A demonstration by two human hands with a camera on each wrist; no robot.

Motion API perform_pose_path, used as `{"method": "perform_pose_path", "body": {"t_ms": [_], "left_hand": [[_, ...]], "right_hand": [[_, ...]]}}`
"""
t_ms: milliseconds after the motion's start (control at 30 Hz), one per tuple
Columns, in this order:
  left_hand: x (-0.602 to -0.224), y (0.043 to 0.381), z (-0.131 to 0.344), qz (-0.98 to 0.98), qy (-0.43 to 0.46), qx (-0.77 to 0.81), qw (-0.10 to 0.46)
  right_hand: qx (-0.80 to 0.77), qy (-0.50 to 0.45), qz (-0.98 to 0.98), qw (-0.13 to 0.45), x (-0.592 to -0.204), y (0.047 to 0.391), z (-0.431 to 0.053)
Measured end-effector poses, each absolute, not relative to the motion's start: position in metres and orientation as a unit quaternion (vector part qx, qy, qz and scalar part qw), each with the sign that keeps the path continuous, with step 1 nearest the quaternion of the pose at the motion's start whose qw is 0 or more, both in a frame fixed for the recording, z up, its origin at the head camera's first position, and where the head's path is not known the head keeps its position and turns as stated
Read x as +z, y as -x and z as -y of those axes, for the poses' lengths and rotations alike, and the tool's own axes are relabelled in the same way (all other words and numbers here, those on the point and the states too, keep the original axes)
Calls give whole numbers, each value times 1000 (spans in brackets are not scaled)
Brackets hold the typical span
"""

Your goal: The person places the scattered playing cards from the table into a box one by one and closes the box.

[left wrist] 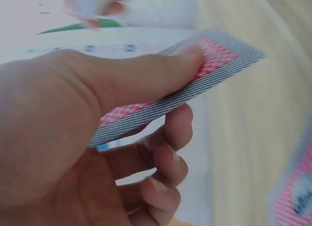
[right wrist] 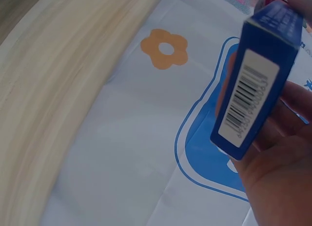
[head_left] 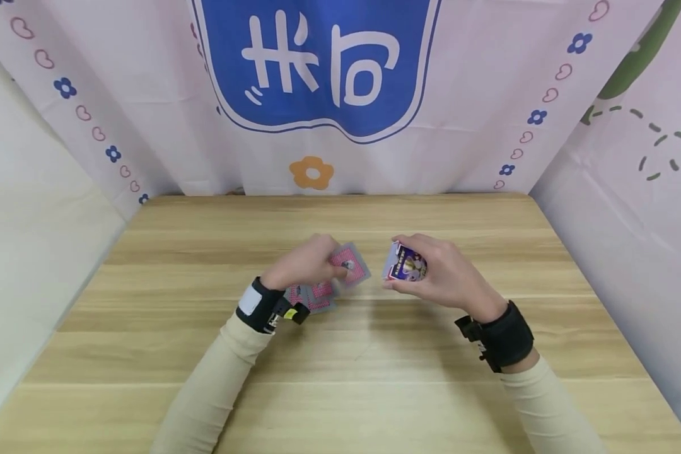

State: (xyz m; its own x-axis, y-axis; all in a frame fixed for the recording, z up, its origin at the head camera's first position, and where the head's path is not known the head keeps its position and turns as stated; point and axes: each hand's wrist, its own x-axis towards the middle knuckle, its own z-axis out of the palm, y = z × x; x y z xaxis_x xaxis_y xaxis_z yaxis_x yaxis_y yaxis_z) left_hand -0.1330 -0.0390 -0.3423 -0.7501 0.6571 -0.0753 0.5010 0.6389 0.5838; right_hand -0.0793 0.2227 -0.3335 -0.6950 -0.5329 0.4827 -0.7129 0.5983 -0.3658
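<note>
My left hand pinches a playing card between thumb and fingers. The card's back has a red pattern and a grey striped border; whether more than one card is held, I cannot tell. Below that hand, more playing cards lie on the table, partly hidden by the wrist. To the right, my right hand grips a small blue card box above the table. The box's end facing the left hand looks open. In the right wrist view, a barcode label shows on the box's side. A gap separates card and box.
The wooden table extends around both hands. Behind it hangs a white cloth with a blue emblem and an orange flower, meeting the table's back edge. Pale cloth walls stand at the sides. Each wrist wears a black strap.
</note>
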Motion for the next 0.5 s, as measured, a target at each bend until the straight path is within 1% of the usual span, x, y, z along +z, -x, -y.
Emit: {"method": "perform_pose_path", "body": {"t_ms": [133, 267, 500], "left_hand": [[-319, 121, 40, -866, -324, 362, 122], [-303, 106, 36, -848, -298, 421, 123], [-300, 98, 25, -833, -296, 453, 119]], "right_hand": [[268, -347, 884, 159, -333, 82, -224], [266, -354, 882, 158, -333, 82, -221], [275, -374, 871, 158, -335, 79, -214]]}}
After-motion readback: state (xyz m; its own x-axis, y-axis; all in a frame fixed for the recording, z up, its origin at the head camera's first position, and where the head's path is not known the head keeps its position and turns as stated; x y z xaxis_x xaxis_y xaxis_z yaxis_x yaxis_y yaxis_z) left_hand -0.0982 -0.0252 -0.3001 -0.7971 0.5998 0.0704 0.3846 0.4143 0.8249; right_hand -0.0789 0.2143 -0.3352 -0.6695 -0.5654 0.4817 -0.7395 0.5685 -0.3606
